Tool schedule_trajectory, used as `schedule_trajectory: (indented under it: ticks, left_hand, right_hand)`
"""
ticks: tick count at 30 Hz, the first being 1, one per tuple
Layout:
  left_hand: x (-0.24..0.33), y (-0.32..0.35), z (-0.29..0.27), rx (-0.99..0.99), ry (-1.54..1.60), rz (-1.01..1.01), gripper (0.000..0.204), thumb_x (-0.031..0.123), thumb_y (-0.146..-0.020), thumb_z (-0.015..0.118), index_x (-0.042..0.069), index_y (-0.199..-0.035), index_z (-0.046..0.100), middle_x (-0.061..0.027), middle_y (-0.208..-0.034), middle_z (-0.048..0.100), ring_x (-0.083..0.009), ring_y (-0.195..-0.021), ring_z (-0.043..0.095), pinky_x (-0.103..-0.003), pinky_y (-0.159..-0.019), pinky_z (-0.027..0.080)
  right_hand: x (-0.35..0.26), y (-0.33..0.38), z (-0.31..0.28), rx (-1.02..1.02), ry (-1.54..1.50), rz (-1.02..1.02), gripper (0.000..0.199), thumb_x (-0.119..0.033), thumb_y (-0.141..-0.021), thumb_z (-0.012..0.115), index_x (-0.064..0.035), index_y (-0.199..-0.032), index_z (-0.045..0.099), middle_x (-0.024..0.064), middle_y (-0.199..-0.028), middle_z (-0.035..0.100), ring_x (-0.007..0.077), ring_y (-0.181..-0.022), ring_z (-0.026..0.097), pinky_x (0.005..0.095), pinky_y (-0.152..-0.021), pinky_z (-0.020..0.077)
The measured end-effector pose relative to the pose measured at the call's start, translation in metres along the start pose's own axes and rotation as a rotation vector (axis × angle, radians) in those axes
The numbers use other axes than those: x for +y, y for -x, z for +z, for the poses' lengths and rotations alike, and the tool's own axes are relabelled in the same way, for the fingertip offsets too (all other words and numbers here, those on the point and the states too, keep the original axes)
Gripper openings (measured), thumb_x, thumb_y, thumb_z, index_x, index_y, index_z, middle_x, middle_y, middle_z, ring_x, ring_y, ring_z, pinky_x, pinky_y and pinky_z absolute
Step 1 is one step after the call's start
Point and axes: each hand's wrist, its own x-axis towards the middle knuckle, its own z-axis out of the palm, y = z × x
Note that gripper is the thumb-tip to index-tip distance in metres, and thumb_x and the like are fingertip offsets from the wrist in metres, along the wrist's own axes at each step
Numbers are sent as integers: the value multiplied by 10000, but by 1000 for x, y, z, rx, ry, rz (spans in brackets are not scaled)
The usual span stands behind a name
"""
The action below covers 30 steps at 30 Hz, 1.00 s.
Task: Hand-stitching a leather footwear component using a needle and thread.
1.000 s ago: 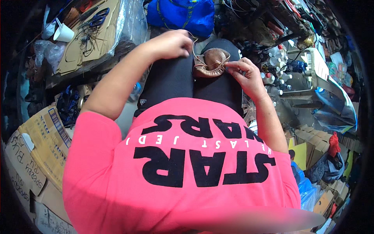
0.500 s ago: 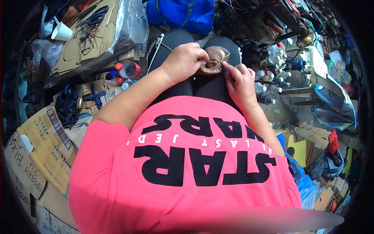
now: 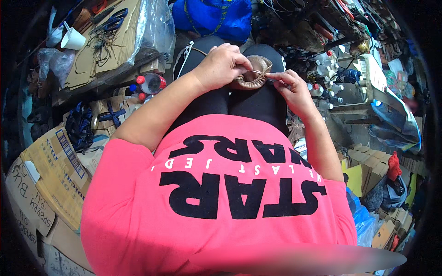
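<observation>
brn piece (image 3: pixel 253 84), blk pants (image 3: pixel 253 103), pink tee (image 3: pixel 223 232) w/ blk/wht ltrs (image 3: pixel 211 198)

I have free room over the lap (image 3: pixel 251 104), with clutter around it.
From its near edge I could pass up to the brown piece (image 3: pixel 258 83); the left hand (image 3: pixel 221 66) blocks its left side, the right hand (image 3: pixel 294 92) its right. The blue bag (image 3: pixel 216 20) stands beyond the far edge, bottles (image 3: pixel 323 69) crowd the right.
</observation>
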Motion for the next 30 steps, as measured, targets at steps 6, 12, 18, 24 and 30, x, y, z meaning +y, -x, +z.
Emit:
schedule_trajectory:
  ticks: [6,12,18,24,30]
  left_hand:
    - [11,9,1,29,-278,-30,88,153,-725,693,183,-805,711,-30,-736,555,-230,-767,521,-371,-696,406]
    - [8,-1,4,78,149,-17,160,81,-739,688,165,-871,723,-36,-711,510,-206,-736,509,-322,-675,419]
    - [-7,-5,7,5,39,-41,189,56,-733,697,172,-878,732,-40,-716,496,-201,-732,502,-313,-670,423]
    - [-8,-8,5,-55,35,-56,200,86,-714,674,217,-853,736,-61,-749,521,-256,-790,508,-361,-732,439]
    - [-7,-11,8,-91,17,-54,210,85,-709,674,221,-858,734,-57,-738,516,-250,-794,509,-359,-741,441]
  right_hand:
    - [-11,9,9,96,330,-147,294,-96,-770,628,-184,-1046,678,52,-767,552,235,-795,540,353,-777,369]
    - [3,1,5,26,-22,-6,293,-20,-781,618,-146,-1034,694,51,-784,525,173,-788,541,281,-733,434]
    - [11,-14,-9,-125,-161,35,251,-1,-839,566,-123,-1016,695,29,-856,487,133,-827,497,236,-765,417]
    - [9,-20,-11,-148,-136,60,408,138,-762,439,-62,-1024,680,9,-869,464,103,-844,469,204,-782,386]
    - [16,-22,-12,-188,-179,76,308,74,-824,516,-67,-1041,683,4,-875,478,93,-862,482,205,-805,394]
